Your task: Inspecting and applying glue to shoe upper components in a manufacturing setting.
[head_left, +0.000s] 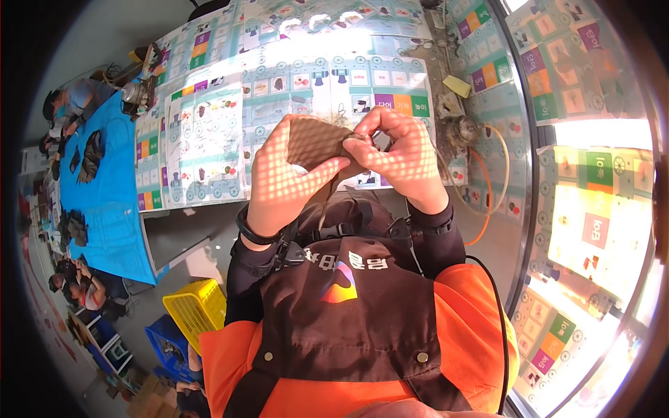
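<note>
Between my two hands, a flat brown piece that looks like cloth or thin leather (315, 143) is held up over the near edge of the table. My left hand (279, 188) is closed on its left side, with the thumb along the lower edge. The fingertips of my right hand (404, 150) pinch the piece's right end, where the material looks bunched. A narrow strip of it dangles below, in front of my dark apron (348, 306). Dotted sunlight falls over both hands. Exactly what lies between my right fingertips is hidden.
Printed sheets cover the table (202, 146). A metal device (463, 131) with an orange hose (481, 209) stands at its right, near a small yellow pad (456, 86). On the left are a blue-covered table (111, 202) with dark pieces, a yellow crate (195, 313), a blue crate (167, 341) and several people.
</note>
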Tool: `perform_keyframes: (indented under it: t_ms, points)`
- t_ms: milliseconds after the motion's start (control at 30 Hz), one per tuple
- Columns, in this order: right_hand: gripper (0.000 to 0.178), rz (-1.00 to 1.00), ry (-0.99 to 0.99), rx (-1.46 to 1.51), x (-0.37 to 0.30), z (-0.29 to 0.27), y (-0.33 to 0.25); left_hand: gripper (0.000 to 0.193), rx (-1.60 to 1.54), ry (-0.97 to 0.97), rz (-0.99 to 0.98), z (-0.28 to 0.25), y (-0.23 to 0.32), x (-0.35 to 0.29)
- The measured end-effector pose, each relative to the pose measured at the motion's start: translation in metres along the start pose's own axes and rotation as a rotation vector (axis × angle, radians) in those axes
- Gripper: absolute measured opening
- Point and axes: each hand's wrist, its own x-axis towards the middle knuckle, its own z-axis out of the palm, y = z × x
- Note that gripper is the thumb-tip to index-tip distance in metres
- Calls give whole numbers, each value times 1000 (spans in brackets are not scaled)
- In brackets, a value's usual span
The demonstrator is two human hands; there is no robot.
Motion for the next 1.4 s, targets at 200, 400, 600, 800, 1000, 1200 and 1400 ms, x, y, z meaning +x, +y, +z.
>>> perform_keyframes:
  t_ms: [200,400,600,800,1000,1200,1400]
  points:
    - [20,56,-73,190,4,10,5,49,-3,-48,-81,-19,-5,0]
    - [20,37,-108,227,4,24,16,61,-47,-61,3,-29,-9,-2]
    - [17,88,35,383,8,45,23,76,-487,-39,-235,-39,-21,-15]
    - [14,164,22,532,12,59,17,49,-48,62,-128,-48,-25,-27]
    - [13,282,-140,599,20,59,22,31,160,36,-367,-61,-15,-34]
    - [20,101,-308,395,35,56,23,28,-284,194,-313,-46,-16,-45]
    - [22,76,-457,383,48,60,31,30,-413,331,-354,-34,-24,-54]
